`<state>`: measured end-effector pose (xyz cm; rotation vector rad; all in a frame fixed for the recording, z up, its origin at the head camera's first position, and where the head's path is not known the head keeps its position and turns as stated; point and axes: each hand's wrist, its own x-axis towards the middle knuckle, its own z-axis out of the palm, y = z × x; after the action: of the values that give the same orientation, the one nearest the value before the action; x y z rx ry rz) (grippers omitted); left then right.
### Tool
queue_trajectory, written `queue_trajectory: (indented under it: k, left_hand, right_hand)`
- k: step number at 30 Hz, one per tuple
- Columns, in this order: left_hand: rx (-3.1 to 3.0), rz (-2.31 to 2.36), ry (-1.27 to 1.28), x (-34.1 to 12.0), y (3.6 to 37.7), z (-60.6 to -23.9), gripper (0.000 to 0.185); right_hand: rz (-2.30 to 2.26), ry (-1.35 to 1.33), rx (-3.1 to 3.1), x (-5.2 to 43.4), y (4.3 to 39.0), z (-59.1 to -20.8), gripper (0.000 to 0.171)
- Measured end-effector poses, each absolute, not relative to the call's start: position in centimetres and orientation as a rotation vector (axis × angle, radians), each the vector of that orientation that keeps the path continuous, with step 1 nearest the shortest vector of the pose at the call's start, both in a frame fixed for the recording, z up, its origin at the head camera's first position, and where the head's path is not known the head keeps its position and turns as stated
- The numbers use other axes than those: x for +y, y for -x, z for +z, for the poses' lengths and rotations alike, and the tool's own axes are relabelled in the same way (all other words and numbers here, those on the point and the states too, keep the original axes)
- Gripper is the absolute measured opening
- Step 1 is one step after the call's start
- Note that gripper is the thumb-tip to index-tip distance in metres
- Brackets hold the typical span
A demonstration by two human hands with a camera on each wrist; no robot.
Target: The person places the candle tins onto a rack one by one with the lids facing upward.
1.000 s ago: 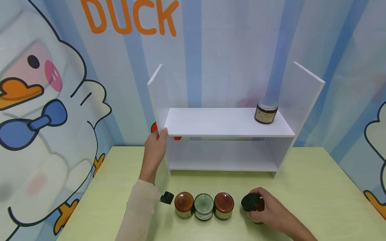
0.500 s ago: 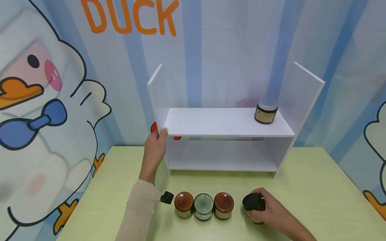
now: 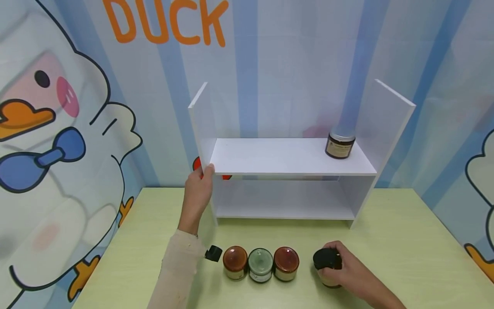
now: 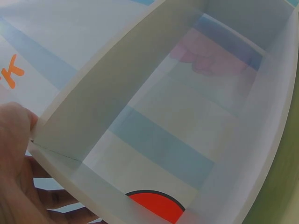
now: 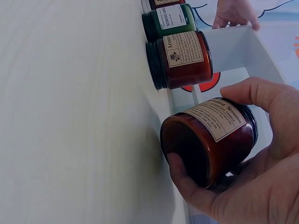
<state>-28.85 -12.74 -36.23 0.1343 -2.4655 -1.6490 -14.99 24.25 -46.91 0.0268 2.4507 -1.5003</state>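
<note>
Down at the near edge of the tabletop [image 3: 386, 240], my right hand [image 3: 349, 272] has its fingers [image 5: 187, 179] and thumb curled round a dark amber jar [image 3: 327, 267] with a black lid; in the right wrist view it looks tipped in my grip, label up, just off the tabletop. Right beside it on the left is a row of three more jars: a red-lidded jar [image 3: 286, 262], then a green jar [image 3: 260, 265], then a brown-lidded jar [image 3: 235, 262], all packed side by side. A small black cap [image 3: 213, 253] lies just left of that row, next to my sleeve [image 3: 177, 274].

My left hand [image 3: 198, 189] is up at the white shelf unit [image 3: 287, 156], with the thumb hooked over the front left corner and the other fingers behind the side panel, gripping it. One more jar with a silver lid [image 3: 340, 145] already stands at the far right of the upper shelf, close to the right wall. The lower shelf sits straight behind the row of jars. Behind it all is the duck wallpaper [image 3: 58, 128].
</note>
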Motion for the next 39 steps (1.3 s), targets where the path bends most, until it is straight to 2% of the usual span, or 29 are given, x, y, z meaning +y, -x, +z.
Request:
queue_trajectory:
  k: [14, 23, 39]
  left_hand:
    - [-2.486, -1.608, -0.140, -12.72, 28.87, -36.20, 0.057]
    - [-2.480, -1.616, -0.128, -12.68, 29.00, -36.15, 0.057]
    - [-2.483, -1.605, -0.103, -12.94, 29.05, -36.22, 0.057]
  right_hand:
    - [-1.552, -0.053, 2.439, 24.20, 14.79, -47.05, 0.054]
    - [-1.586, 0.052, 2.457, 24.29, 14.86, -46.79, 0.052]
    - [-1.569, 0.044, 2.439, 24.84, 15.24, -46.78, 0.057]
